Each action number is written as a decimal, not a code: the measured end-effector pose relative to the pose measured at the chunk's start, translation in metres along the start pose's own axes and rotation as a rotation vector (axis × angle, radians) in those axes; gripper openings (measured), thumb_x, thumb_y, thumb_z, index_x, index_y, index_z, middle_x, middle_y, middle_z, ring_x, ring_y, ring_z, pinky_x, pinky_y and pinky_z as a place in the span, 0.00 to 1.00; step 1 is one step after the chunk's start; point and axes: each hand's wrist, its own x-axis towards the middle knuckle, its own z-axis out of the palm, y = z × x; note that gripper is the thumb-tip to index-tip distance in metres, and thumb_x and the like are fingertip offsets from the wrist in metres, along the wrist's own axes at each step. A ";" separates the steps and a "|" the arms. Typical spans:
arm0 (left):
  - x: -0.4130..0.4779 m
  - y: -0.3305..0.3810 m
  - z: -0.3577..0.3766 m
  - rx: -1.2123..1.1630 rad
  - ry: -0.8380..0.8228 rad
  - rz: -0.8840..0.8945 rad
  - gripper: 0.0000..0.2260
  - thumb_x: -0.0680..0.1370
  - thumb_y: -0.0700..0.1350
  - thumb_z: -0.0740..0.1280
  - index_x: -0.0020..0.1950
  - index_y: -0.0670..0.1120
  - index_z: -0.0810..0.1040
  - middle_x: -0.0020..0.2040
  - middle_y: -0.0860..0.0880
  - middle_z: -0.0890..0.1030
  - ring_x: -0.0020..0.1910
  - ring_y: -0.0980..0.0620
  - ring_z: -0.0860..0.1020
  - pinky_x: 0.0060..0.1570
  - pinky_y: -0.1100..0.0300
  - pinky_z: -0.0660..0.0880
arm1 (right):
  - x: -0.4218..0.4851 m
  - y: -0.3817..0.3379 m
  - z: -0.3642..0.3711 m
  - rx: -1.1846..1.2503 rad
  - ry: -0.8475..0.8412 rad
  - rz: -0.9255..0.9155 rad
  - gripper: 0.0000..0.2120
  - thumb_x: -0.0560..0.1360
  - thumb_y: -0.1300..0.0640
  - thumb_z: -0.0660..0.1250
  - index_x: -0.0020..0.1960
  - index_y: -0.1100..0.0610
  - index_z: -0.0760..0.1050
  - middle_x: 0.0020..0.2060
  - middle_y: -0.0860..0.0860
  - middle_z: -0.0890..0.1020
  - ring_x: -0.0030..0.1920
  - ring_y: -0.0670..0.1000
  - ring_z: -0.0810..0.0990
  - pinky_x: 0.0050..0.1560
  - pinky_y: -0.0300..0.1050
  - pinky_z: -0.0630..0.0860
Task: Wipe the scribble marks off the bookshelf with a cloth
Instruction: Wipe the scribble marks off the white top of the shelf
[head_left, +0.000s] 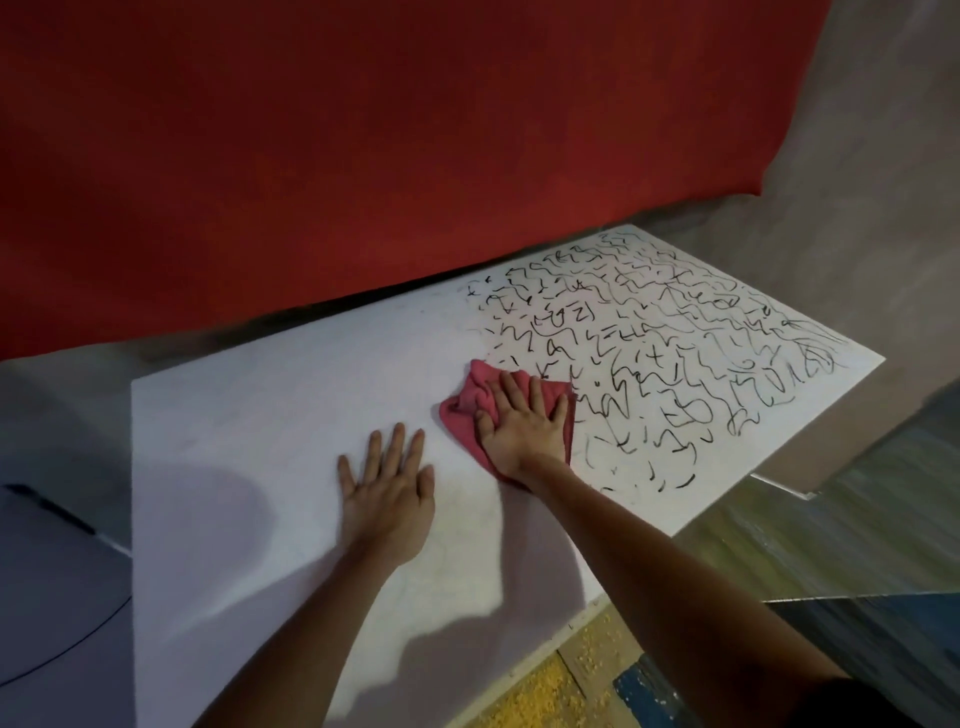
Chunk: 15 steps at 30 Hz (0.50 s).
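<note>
Head view was bounded behind by one red backdrop (363, 156) and one grey wall (857, 182). One pink cloth (462, 402) was pressed onto the white bookshelf (249, 441) by the right hand (524, 426), fingers straight, at the edge of the black scribble marks (675, 338) covering its right half. The left hand (389, 493) was laid flat, fingers spread, just beside it.

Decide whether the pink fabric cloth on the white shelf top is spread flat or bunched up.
Bunched up: the pink fabric cloth shows crumpled folds left of the right hand pressing flat on it.
</note>
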 end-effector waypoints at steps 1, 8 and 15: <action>0.000 -0.001 0.001 0.005 -0.003 0.005 0.43 0.63 0.58 0.22 0.79 0.55 0.42 0.79 0.54 0.42 0.78 0.51 0.41 0.73 0.44 0.38 | -0.014 -0.001 0.003 0.001 -0.002 -0.014 0.27 0.81 0.43 0.44 0.79 0.48 0.44 0.78 0.46 0.44 0.77 0.54 0.39 0.71 0.63 0.34; -0.002 -0.003 -0.005 -0.227 0.051 -0.025 0.21 0.84 0.48 0.45 0.79 0.51 0.52 0.79 0.52 0.51 0.78 0.53 0.48 0.73 0.48 0.41 | -0.129 -0.004 0.015 0.048 -0.056 -0.216 0.41 0.68 0.35 0.30 0.78 0.47 0.46 0.78 0.45 0.45 0.77 0.52 0.37 0.71 0.58 0.29; -0.037 0.063 -0.033 -0.351 0.145 0.211 0.37 0.73 0.57 0.35 0.76 0.44 0.61 0.77 0.44 0.60 0.77 0.46 0.56 0.74 0.48 0.45 | -0.123 0.076 -0.025 0.440 0.342 0.226 0.25 0.80 0.45 0.49 0.72 0.54 0.67 0.75 0.56 0.62 0.75 0.55 0.59 0.72 0.52 0.56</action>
